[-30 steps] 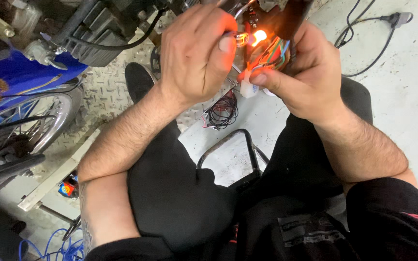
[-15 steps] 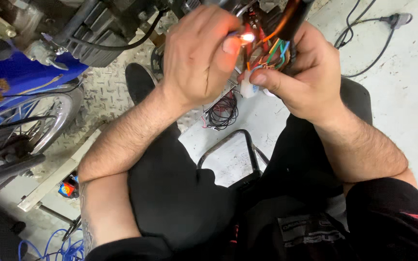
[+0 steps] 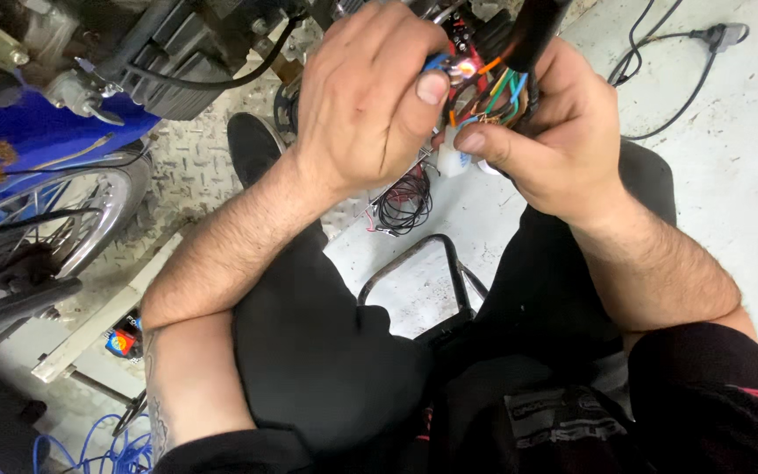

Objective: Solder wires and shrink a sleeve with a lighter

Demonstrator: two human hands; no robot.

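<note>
Our left hand (image 3: 370,96) grips a lit lighter, flame (image 3: 465,67) at 12 o'clock touching the wire bundle (image 3: 502,92). Our right hand (image 3: 550,145) clenches the bundle and white connector (image 3: 451,158). Heating underway; wires remain loose, unfinished.

Both hands raised together, close, thumbs nearly meeting. Left hand (image 3: 366,101): back toward camera, fingers curled shut, thumb tip pressed forward beside index finger, pinch closed. Left forearm bare, angled down and outward, elbow bent sharply, resting on left thigh. Right hand (image 3: 550,132): fingers wrapped closed, thumb extended toward left thumb. Right forearm bare, running down and outward into dark sleeve at elbow.
</note>
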